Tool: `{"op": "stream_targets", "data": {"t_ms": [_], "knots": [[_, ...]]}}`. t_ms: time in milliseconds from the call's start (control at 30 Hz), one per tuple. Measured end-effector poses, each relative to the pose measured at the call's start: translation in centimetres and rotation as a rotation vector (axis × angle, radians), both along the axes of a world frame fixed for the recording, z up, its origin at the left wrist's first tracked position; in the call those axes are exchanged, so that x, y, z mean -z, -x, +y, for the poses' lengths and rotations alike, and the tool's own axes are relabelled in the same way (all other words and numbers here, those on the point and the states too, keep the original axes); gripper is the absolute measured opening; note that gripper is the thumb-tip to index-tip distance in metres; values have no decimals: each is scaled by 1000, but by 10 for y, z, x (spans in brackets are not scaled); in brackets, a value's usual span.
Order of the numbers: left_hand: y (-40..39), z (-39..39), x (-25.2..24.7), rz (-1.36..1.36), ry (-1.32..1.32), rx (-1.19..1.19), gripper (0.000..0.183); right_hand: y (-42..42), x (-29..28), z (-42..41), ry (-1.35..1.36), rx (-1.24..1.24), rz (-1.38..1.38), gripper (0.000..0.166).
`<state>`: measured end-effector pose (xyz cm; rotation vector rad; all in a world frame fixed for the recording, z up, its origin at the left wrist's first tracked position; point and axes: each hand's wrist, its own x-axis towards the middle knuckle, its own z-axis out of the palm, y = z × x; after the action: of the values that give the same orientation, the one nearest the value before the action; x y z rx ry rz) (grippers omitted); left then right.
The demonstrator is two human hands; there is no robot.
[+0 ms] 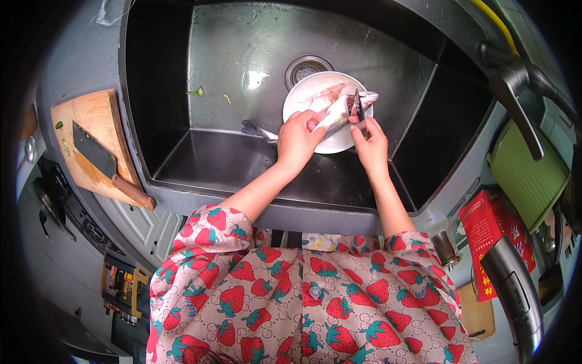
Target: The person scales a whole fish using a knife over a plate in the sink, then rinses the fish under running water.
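My left hand [298,139] grips the body of a silvery fish [336,113], whose tail sticks out past the wrist on the left. The fish lies over a white plate [338,146] in the sink, its head end pointing right and cut at the gill area, where dark red flesh shows. Between the thumb and fingers of my right hand [372,143] is a small dark-bladed tool [358,105], perhaps a knife or scissors, its tip at the gill opening. Another pale, pinkish piece of fish [325,95] rests on the plate behind.
A cleaver [97,150] lies on a wooden cutting board [86,109] left of the dark sink [227,45]. Green scraps [196,92] sit on the sink floor near the drain [309,68]. At right are a faucet [518,95], a green basket [529,173] and a red box [495,245].
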<state>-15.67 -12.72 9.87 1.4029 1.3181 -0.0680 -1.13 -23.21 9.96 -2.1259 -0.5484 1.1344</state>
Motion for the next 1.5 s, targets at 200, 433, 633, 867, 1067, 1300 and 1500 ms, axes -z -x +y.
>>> {"op": "stream_targets", "data": {"t_ms": [200, 433, 633, 867, 1067, 1300, 1500], "knots": [[-11, -1, 4, -48, 52, -128, 22, 2, -2, -3, 63, 22, 55, 20], [1, 1, -9, 4, -30, -132, 26, 3, -16, -4, 87, 62, 125, 19], [10, 3, -15, 26, 174, 21, 26, 4, -15, -8, 77, 22, 132, 13], [-11, -1, 13, -12, 233, -168, 31, 6, -18, -7, 74, 47, 160, 14], [-27, -4, 13, -85, 358, -621, 39, 6, -20, -9, 103, 66, 162, 17], [-44, -8, 3, -24, 378, -687, 52, 14, -18, -12, 182, 68, 110, 19], [-26, -3, 22, -158, 442, -535, 40, 13, -16, -14, 199, 71, 107, 19]]}}
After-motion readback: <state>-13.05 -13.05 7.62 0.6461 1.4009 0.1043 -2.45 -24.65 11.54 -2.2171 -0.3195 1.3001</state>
